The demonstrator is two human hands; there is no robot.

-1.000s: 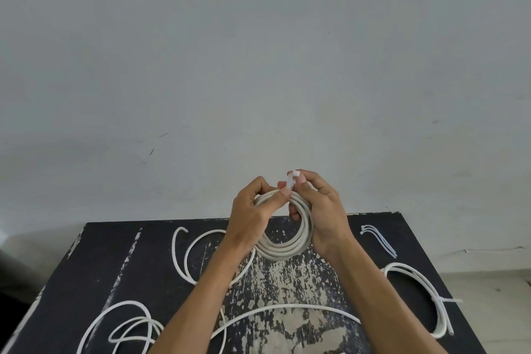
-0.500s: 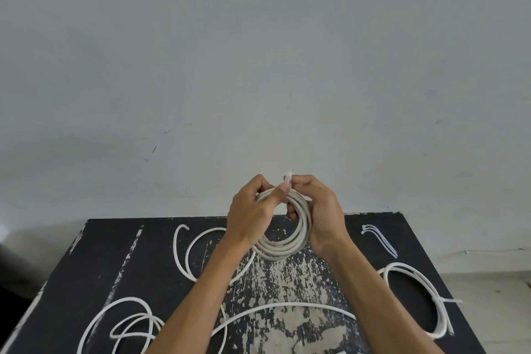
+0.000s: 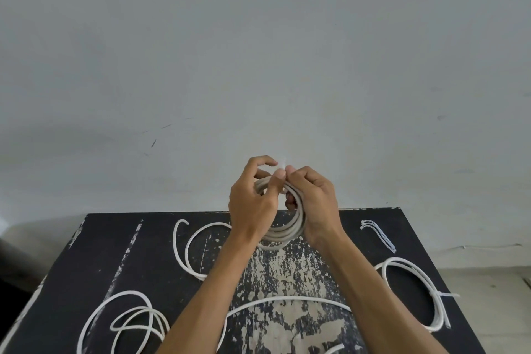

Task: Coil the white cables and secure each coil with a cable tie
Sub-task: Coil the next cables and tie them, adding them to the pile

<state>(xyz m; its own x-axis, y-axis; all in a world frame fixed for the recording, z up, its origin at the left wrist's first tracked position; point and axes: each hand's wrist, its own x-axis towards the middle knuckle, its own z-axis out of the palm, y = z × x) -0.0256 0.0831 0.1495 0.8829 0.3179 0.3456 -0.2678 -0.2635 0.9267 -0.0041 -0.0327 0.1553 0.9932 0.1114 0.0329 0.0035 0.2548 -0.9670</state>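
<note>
- We hold the coil (image 3: 283, 231) just above the far edge of the black table (image 3: 120, 261): right hand (image 3: 311, 201) closed around its loops, left hand (image 3: 253, 201) pinching the faint cable tie (image 3: 283, 166) on top.
- We should keep the loops bunched while cinching.
- On that table we count one tied coil (image 3: 416, 293), roughly three loose cables (image 3: 135, 322) and about four spare ties (image 3: 379, 234).
</note>
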